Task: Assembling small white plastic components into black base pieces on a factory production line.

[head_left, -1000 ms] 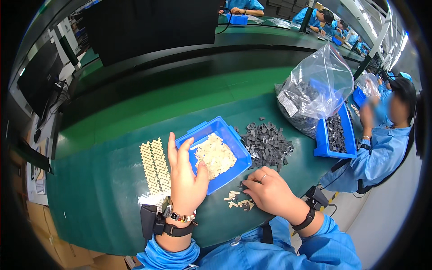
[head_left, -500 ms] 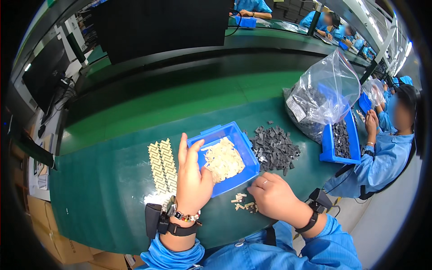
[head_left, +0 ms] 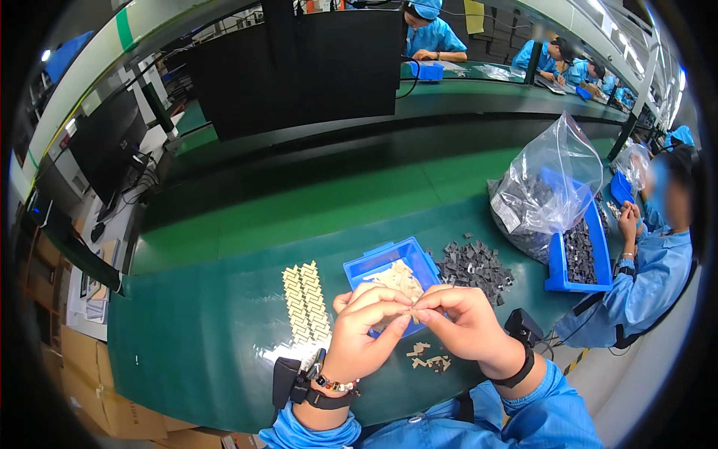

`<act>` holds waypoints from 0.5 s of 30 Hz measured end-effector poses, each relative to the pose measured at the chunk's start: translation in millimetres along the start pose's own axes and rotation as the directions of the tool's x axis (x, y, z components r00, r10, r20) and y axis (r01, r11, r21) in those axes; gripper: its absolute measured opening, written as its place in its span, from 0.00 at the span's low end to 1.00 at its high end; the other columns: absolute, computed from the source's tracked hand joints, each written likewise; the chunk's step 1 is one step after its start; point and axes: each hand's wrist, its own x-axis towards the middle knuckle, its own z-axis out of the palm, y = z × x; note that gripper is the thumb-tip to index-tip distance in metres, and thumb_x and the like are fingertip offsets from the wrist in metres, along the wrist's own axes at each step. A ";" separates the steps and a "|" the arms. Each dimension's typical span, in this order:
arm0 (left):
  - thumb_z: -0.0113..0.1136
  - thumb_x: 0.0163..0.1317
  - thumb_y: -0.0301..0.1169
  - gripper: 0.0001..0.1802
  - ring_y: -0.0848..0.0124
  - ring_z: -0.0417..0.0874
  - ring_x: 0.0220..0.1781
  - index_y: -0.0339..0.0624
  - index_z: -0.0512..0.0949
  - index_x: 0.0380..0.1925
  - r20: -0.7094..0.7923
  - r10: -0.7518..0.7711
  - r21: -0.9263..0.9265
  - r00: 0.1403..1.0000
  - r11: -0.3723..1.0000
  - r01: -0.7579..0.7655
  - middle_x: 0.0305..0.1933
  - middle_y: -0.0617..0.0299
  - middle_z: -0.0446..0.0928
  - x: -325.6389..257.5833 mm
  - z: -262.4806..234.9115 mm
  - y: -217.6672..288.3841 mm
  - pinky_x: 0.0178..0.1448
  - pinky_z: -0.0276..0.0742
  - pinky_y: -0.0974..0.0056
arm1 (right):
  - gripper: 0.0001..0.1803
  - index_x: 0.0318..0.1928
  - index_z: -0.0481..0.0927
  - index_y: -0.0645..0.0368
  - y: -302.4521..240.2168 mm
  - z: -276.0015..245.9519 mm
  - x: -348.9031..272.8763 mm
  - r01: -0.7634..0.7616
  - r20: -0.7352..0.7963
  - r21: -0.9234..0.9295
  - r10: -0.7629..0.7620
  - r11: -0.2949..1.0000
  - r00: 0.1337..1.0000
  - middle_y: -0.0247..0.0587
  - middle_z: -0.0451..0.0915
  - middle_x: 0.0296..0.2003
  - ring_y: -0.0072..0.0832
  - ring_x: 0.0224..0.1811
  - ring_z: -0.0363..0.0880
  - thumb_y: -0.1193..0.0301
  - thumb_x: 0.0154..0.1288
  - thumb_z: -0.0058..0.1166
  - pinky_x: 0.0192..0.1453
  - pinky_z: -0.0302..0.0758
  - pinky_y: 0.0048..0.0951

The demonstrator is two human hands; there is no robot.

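Green bench (head_left: 224, 359): hands (head_left: 415, 318) pinch hidden piece.

tray (head_left: 366, 266) behind hands (head_left: 415, 314), pile (head_left: 475, 266) right

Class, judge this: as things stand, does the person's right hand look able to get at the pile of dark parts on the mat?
Probably yes: the pile of dark parts lies uncovered just beyond the right hand, nothing between them, though that hand pinches a small pale piece.
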 end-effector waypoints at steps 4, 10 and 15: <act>0.65 0.54 0.22 0.03 0.67 0.80 0.44 0.40 0.83 0.29 -0.043 0.020 -0.002 0.999 1.000 -0.020 0.39 0.62 0.83 -0.6 0.1 -4.7 0.48 0.72 0.64 | 0.05 0.37 0.83 0.64 -8.2 2.5 8.1 0.101 -0.043 -0.270 -0.116 0.958 0.992 0.41 0.83 0.30 0.24 0.30 0.80 0.80 0.59 0.59 0.34 0.73 0.24; 0.64 0.56 0.27 0.01 0.72 0.78 0.48 0.46 0.83 0.28 -0.043 -0.054 0.050 0.998 0.997 0.056 0.39 0.70 0.82 -1.2 0.8 -2.3 0.57 0.54 0.60 | 0.04 0.33 0.81 0.65 -4.1 3.9 13.0 0.298 0.035 -0.406 -0.311 0.864 0.950 0.46 0.82 0.29 0.39 0.31 0.83 0.83 0.55 0.60 0.37 0.78 0.34; 0.64 0.55 0.27 0.01 0.72 0.78 0.45 0.46 0.83 0.26 -0.112 -0.071 0.067 0.991 0.995 0.079 0.36 0.72 0.82 -2.2 2.7 -1.0 0.56 0.53 0.59 | 0.05 0.33 0.81 0.64 -3.2 6.2 12.6 0.333 -0.003 -0.460 -0.376 0.823 0.926 0.45 0.82 0.29 0.39 0.31 0.82 0.83 0.54 0.60 0.37 0.78 0.33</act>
